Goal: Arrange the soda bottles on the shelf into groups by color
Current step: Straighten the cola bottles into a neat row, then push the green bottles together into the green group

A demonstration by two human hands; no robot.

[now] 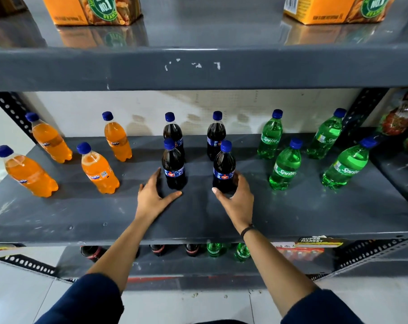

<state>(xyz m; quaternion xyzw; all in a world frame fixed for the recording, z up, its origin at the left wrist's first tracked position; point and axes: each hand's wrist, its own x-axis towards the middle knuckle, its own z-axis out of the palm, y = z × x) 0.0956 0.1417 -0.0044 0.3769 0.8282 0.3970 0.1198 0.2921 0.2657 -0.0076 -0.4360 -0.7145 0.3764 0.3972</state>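
On the grey middle shelf [291,213], I see my right hand [236,202] with its fingers [241,181] curled around the base of the front right cola bottle [224,169], thumb across the front, touching it on both sides. My left hand [152,197] lies spread on the shelf just left of the front left cola bottle [174,167], fingers apart, thumb stretched out in front of the bottle's foot; I cannot tell whether it touches the plastic. Two more cola bottles [215,136] stand upright behind these, so the four dark ones form a square in the middle. Left of them stand four orange Fanta bottles [99,170], well spaced, and right of them four green Sprite bottles [285,167], likewise spaced. All carry blue caps. A dark band [247,230] circles my right wrist, and both sleeves are dark blue. Above, orange cartons [90,10] sit on the upper shelf [198,69]; below, more dark and green bottles [214,250] peek out.
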